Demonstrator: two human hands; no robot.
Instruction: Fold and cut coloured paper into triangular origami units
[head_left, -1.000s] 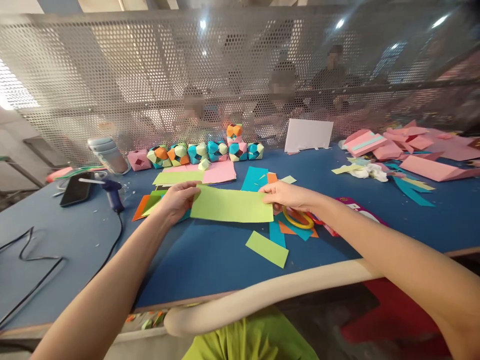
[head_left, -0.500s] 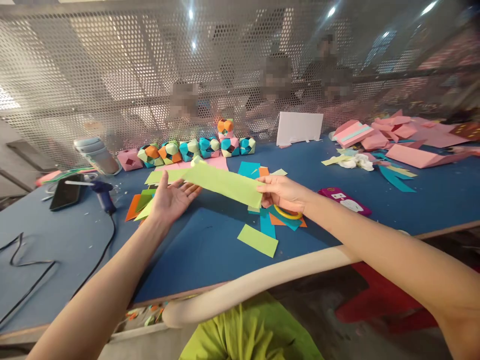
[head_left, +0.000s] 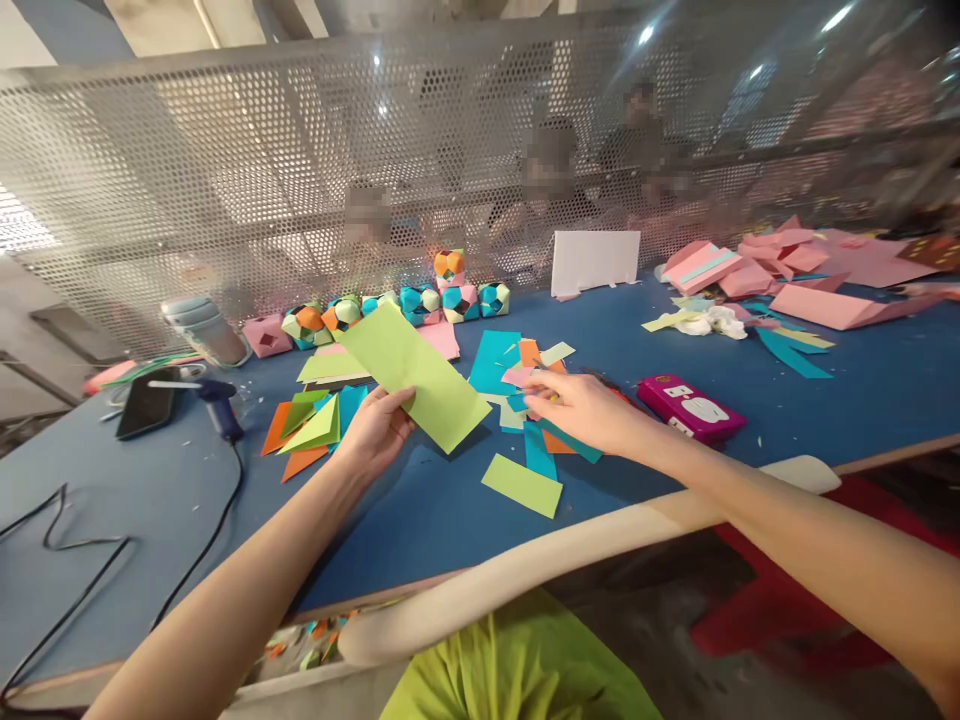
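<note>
My left hand [head_left: 377, 432] grips a light green paper strip [head_left: 420, 378] by its lower edge, thumb on top, and holds it tilted above the table. My right hand [head_left: 577, 408] is over a pile of coloured paper scraps, its fingers curled together. A bit of yellow shows at these fingertips, but what they hold is mostly hidden. Beneath lie blue paper [head_left: 495, 362] and orange pieces. Closer to me rests a small green rectangle [head_left: 523, 486]. Left of my left hand are folded green paper [head_left: 315, 430] and orange pieces.
Folded paper balls [head_left: 420, 304] line the back by a perforated metal screen [head_left: 247, 180]. To the left are a glue gun [head_left: 219, 408], its cord, a phone [head_left: 148, 402] and a bottle [head_left: 206, 330]. On the right sit a magenta box [head_left: 691, 408] and pink paper [head_left: 825, 305].
My right hand has let go of the green strip and moved down to the scraps. My left hand, open before, has closed on the strip, which is now turned steeper.
</note>
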